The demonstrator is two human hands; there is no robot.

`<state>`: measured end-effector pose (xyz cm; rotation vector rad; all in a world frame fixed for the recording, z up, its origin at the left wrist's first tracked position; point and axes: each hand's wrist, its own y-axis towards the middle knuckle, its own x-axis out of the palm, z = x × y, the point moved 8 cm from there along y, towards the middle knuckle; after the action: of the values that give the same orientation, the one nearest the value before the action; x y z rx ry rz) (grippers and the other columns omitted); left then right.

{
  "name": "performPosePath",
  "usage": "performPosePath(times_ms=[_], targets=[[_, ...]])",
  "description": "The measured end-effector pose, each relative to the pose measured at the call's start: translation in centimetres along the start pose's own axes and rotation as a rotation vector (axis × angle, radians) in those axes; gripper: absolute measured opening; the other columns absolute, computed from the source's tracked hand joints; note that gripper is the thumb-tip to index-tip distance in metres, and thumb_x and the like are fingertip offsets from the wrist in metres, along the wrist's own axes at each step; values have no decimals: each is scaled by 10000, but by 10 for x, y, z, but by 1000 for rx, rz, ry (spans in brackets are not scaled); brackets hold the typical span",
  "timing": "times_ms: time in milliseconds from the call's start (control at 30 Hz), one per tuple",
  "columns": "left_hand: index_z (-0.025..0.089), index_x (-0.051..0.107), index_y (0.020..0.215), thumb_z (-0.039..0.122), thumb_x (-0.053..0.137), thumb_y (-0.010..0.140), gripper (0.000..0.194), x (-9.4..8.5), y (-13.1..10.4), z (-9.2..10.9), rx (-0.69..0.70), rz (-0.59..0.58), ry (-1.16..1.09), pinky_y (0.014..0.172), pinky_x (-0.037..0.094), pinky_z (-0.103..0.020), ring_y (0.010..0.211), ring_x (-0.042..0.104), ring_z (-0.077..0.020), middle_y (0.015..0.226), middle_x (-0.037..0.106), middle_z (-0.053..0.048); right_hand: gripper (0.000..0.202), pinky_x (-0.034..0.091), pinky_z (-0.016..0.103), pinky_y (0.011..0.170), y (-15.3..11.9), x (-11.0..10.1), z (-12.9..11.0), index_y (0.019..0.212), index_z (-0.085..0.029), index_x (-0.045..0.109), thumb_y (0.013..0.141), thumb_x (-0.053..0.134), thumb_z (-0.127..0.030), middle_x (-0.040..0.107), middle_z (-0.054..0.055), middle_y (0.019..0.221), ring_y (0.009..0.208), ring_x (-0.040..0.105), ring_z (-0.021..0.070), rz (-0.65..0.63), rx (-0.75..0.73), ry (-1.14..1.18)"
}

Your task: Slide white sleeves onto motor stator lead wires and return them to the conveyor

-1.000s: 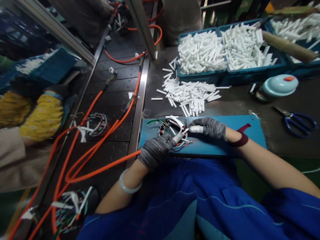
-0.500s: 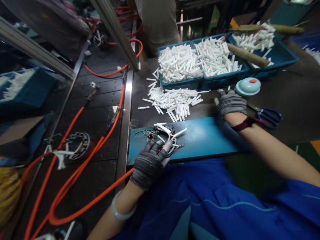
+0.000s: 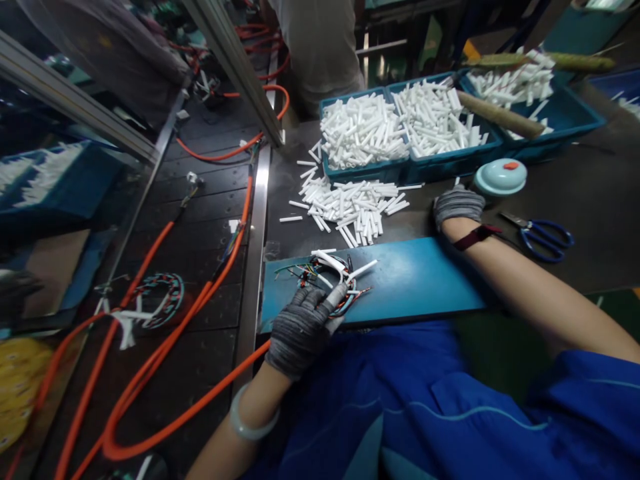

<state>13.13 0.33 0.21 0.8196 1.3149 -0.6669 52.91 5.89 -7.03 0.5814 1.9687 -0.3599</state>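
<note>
My left hand [image 3: 303, 328], in a grey glove with bare fingertips, is closed on the near side of a coiled wire bundle [image 3: 345, 268]. White tubes stick out of that bundle, which lies on the left part of a blue board [image 3: 410, 277]. Beyond the board's right part, my right hand [image 3: 457, 205] is over the dark table, left of a light blue round lidded container [image 3: 501, 177]. Its fingers are curled away from view, and whether they hold anything is hidden. Loose white tubes [image 3: 357, 207] lie between the board and the bins.
Blue bins [image 3: 367, 173] full of white tubes line the back. Scissors with blue handles [image 3: 545, 240] lie at the right. On the left, orange cables [image 3: 200, 300] run over a slatted conveyor [image 3: 215, 340] beside a metal post [image 3: 235, 67]. A person [image 3: 325, 47] stands behind.
My right hand's fingers have curled inward, and its thumb and fingertips no longer show. My left hand still rests at the wire bundle. The whole view has shifted slightly.
</note>
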Motion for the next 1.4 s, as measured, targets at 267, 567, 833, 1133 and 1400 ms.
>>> performPosePath(times_ms=[267,567,833,1133,1400], targets=[[284,563,1467,313,743,862,632,0,-1,-2,-24,12,-109,888,598,-381,1087,670,-291,1205,696,-109,455,520,467,750,-50,-27,-13,978,-126,738,916,561,-541,716,240,986,916,686,362,-43,53,-370],[272,664,1354,295,770,869,497,6,-3,-7,-57,112,-169,799,589,-272,994,713,-219,1153,715,-81,277,488,553,942,-47,-39,-33,996,-88,720,908,571,-306,699,264,1121,1099,645,407,36,65,-317],[267,697,1315,345,771,878,450,3,0,-6,-74,120,-198,764,572,-245,950,721,-192,1110,746,-59,339,589,401,865,-173,-5,-92,1125,-245,724,875,639,-459,781,69,1061,949,732,250,-249,-197,580],[265,709,1296,333,804,849,461,5,0,-9,-88,147,-257,813,589,-246,966,726,-186,1094,747,-62,301,591,361,849,-176,38,-110,1062,-241,771,851,741,-453,788,35,992,902,730,205,-566,-241,962],[268,771,1182,277,762,883,299,1,0,-3,-152,258,-282,789,592,-232,892,743,-172,994,777,-33,471,567,337,768,-190,45,-151,1023,-220,776,998,469,-575,708,37,739,706,646,173,-710,-490,642]])
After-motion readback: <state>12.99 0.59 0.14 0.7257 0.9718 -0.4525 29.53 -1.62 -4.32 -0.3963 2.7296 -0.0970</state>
